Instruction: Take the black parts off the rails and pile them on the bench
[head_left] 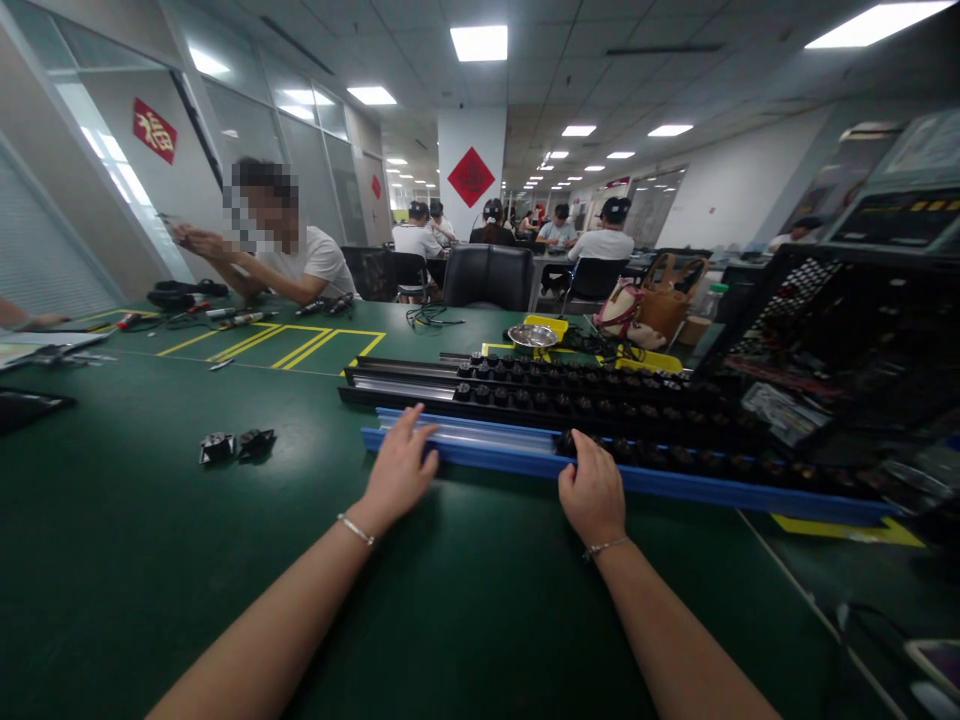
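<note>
A long blue channel (480, 452) lies across the green table in front of me, holding a row of small black parts (675, 462) along its right portion. My left hand (401, 465) rests at the channel's left end, fingers spread over its rim and nothing gripped. At the left end of the row, my right hand (594, 490) has its fingers curled over the nearest black part, thumb on the near side. What its fingertips do is partly hidden. Behind run black channels (397, 392) with similar black parts. Two loose dark parts (236, 446) lie to the left.
A metal bowl (533, 335) and yellow trays stand beyond the channels. A black perforated case (825, 340) rises at the right. Across the table sits a person in a white shirt (322, 262), near tools and cables. Yellow tape (300, 345) marks the table (225, 560).
</note>
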